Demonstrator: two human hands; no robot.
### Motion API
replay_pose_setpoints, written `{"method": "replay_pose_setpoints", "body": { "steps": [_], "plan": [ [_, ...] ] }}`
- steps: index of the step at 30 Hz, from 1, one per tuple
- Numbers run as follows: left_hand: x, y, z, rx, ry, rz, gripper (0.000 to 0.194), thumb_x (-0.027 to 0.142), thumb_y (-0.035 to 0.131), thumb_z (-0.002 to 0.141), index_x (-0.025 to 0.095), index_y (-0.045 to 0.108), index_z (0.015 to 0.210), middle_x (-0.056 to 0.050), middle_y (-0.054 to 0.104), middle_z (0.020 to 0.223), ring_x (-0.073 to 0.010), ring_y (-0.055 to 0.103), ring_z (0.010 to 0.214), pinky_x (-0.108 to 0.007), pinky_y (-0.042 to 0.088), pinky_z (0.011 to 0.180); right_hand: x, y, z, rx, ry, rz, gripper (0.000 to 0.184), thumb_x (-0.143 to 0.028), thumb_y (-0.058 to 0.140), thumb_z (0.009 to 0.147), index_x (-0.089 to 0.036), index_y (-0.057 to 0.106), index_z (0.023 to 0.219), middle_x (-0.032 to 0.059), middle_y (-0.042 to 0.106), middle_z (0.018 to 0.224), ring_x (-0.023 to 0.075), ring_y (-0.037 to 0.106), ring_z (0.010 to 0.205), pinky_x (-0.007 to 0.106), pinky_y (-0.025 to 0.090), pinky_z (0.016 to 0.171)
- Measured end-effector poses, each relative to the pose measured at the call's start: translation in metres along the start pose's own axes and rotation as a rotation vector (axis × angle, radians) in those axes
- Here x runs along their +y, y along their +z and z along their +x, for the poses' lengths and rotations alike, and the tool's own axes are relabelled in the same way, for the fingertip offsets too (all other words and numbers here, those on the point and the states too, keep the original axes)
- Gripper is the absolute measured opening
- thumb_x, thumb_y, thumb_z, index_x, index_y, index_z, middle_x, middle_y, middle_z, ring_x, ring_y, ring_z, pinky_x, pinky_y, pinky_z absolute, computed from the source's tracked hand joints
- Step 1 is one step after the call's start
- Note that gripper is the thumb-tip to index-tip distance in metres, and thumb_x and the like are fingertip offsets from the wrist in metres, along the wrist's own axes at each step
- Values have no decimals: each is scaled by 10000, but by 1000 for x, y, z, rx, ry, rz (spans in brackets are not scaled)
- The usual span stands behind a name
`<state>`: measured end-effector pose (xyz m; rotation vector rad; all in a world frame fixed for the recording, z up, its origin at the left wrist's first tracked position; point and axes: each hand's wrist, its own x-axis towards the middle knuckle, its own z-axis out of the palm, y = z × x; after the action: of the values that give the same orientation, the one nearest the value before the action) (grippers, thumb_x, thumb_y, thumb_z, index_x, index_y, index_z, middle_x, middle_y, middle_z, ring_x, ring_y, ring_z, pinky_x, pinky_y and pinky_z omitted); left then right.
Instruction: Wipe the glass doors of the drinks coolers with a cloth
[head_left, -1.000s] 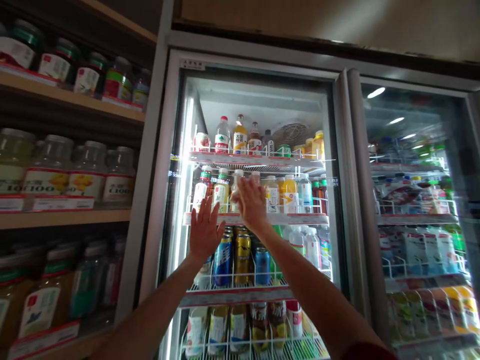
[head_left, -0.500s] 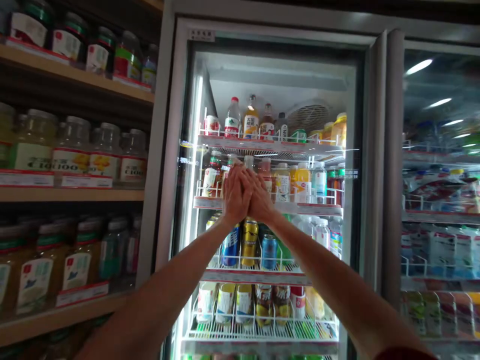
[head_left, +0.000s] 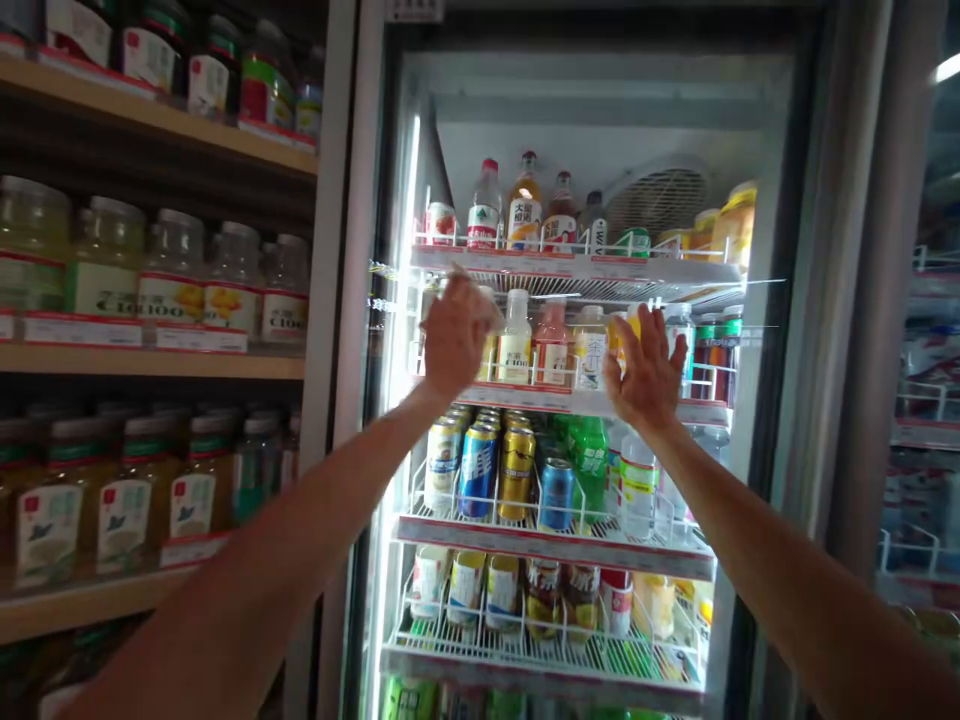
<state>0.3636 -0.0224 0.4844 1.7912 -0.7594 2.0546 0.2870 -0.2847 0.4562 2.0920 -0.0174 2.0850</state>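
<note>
One left hand [head_left: 454, 342], near center toward 10 o'clock, and one right hand [head_left: 649, 380], at 3, make two. Four bottles [head_left: 524, 208] stand at 1 o'clock, one red-and-white can [head_left: 439, 222] at 11, one fan grille [head_left: 664, 200] at 2. Four front-row cans [head_left: 478, 475] face out at 6. In dim light at 9 o'clock, front-row jars [head_left: 174, 262] appear to number five.

I face smooth, glossy door glass [head_left: 600, 105] in a satin metal frame [head_left: 367, 150]; beyond, shiny metal cans [head_left: 517, 475] and glossy plastic bottles [head_left: 515, 345]. Left, a matt wooden shelf [head_left: 165, 364]. Under my left grip [head_left: 454, 335], a pale piece [head_left: 487, 308]: cloth or paper, too blurred.
</note>
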Motion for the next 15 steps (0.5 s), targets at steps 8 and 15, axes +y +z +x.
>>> {"method": "replay_pose_setpoints", "body": {
  "steps": [8, 15],
  "plan": [
    [-18, -8, -10, 121, -1, -68, 287, 171, 381, 844, 165, 441, 1125, -98, 406, 1361, -188, 300, 1312, -443, 325, 1053, 2, 0, 0, 44, 4, 45, 487, -349, 359, 874, -236, 351, 1347, 64, 276, 1469, 240, 228, 1357, 503, 183, 1075],
    [3, -15, -44, -265, 512, -170, 226, 193, 422, 814, 207, 520, 1018, -46, 468, 1326, -194, 365, 1281, -429, 348, 1030, 3, 0, 0, 65, -9, 51, 479, -349, 346, 877, -231, 364, 1341, 64, 298, 1459, 241, 239, 1354, 500, 189, 1075]
  ]
}}
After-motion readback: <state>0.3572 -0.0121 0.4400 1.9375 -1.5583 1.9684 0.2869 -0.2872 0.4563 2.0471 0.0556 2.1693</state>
